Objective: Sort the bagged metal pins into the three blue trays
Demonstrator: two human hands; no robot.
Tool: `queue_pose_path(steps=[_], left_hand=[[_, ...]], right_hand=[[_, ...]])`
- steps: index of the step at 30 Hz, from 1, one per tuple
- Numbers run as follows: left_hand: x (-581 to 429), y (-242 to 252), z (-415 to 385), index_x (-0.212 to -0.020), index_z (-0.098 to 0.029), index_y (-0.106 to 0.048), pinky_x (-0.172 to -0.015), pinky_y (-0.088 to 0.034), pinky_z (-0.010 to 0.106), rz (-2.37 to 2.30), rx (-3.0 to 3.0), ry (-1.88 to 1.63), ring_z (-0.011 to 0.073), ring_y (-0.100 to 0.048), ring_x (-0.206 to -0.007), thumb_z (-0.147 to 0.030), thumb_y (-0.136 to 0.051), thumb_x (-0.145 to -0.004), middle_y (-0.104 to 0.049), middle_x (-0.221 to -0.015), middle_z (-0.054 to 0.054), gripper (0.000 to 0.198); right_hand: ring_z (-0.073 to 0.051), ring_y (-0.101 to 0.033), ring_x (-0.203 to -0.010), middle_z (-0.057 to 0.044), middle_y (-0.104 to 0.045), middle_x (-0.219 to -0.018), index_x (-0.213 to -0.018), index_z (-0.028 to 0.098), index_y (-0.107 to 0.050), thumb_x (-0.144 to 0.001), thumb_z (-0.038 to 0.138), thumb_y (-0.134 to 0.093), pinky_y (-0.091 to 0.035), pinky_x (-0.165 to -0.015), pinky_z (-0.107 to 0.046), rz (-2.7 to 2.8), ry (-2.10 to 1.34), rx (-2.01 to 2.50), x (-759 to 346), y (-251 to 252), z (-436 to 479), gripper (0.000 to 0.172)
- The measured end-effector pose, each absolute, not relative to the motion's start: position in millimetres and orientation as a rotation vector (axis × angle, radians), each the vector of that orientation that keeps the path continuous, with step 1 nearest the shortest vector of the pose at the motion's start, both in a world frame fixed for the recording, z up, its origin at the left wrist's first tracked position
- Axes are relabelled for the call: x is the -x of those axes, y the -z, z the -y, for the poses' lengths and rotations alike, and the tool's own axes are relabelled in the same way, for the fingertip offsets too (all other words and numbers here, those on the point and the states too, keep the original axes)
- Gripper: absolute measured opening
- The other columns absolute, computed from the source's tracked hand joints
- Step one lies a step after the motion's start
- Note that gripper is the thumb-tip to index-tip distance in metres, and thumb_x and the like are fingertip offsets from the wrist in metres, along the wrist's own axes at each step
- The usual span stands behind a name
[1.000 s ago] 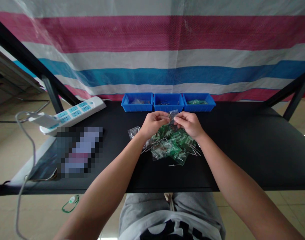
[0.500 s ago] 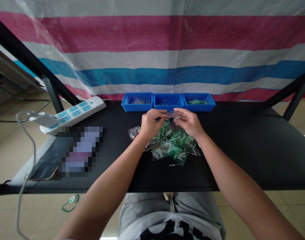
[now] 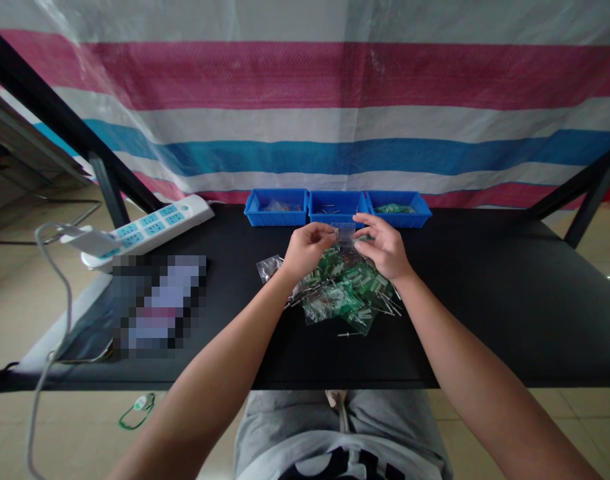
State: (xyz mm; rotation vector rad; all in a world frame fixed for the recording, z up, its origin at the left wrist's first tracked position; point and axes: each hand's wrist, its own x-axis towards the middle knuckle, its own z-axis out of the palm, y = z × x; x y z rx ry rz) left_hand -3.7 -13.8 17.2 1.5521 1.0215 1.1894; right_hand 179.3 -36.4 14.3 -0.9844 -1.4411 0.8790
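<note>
My left hand (image 3: 309, 251) is closed in a pinch on the left edge of a small clear plastic bag (image 3: 345, 233), held above a pile. At the bag's right edge is my right hand (image 3: 385, 248), its fingers apart and its index finger raised; whether the fingertips touch the bag is hard to tell. Below both hands lies the pile of green and clear small bags (image 3: 342, 287), mixed with loose metal rivets (image 3: 389, 303). One single rivet (image 3: 348, 334) lies in front of the pile. Another clear bag (image 3: 269, 267) sits at the pile's left side.
Three blue bins stand in a row behind my hands: the left bin (image 3: 276, 219) holds clear bags, the middle bin (image 3: 337, 218) loose rivets, the right bin (image 3: 399, 220) green bags. A white power strip (image 3: 152, 230) with a plugged-in cable and a blurred phone-like object (image 3: 165, 300) lie left.
The clear bag now shows flatter and more fully between my hands. My right fingers have spread wider, and the index finger has risen. The pile looks the same.
</note>
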Motion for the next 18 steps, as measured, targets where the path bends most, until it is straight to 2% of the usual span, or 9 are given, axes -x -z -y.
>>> queue_pose_path(steps=[6,9,12,15,18], left_hand=[[1.7,-20.4,11.7,-0.08,-0.013,-0.066,-0.054,-0.039,0.023,-1.0,-1.359,-1.099,0.0101,-0.053,-0.055,-0.032,-0.071,-0.063,-0.065,-0.062,0.0,0.026],[2.4,-22.6,13.6,-0.089,-0.014,-0.064,-0.055,-0.04,0.023,-1.005,-1.367,-1.07,0.0104,-0.053,-0.054,-0.032,-0.071,-0.064,-0.063,-0.06,-0.001,0.032],[3.4,-24.2,15.8,-0.101,-0.015,-0.06,-0.055,-0.04,0.022,-0.961,-1.39,-1.061,0.0098,-0.052,-0.052,-0.031,-0.07,-0.066,-0.063,-0.059,-0.003,0.041],[3.4,-24.1,17.3,-0.088,-0.015,-0.063,-0.058,-0.042,0.023,-0.861,-1.451,-1.053,0.0102,-0.055,-0.057,-0.029,-0.067,-0.066,-0.064,-0.062,-0.002,0.027],[3.3,-20.4,15.1,-0.073,-0.014,-0.067,-0.063,-0.045,0.025,-0.889,-1.504,-1.052,0.0132,-0.059,-0.064,-0.029,-0.065,-0.067,-0.067,-0.068,0.002,0.016]], right_hand=[[-0.018,-0.063,-0.08,-0.006,-0.07,-0.09,-0.096,0.019,-0.065,-0.069,0.028,-0.069,-0.05,-0.068,-0.03,1.47,-0.963,0.978,-178.4,-16.4,40.2,0.028],[-0.015,-0.06,-0.066,-0.003,-0.068,-0.074,-0.083,0.017,-0.068,-0.072,0.03,-0.067,-0.047,-0.061,-0.029,1.457,-0.952,1.057,-177.0,-17.3,41.3,0.017],[-0.013,-0.055,-0.054,-0.001,-0.065,-0.062,-0.075,0.016,-0.068,-0.073,0.032,-0.065,-0.042,-0.054,-0.027,1.425,-0.934,1.104,-176.1,-18.4,41.7,0.016],[-0.012,-0.05,-0.048,0.0,-0.062,-0.055,-0.072,0.016,-0.068,-0.073,0.033,-0.064,-0.038,-0.048,-0.026,1.405,-0.964,1.122,-175.0,-19.1,41.4,0.017],[-0.014,-0.056,-0.053,-0.003,-0.068,-0.066,-0.079,0.017,-0.069,-0.07,0.033,-0.065,-0.039,-0.048,-0.025,1.374,-1.031,1.105,-173.9,-18.5,39.8,0.019]])
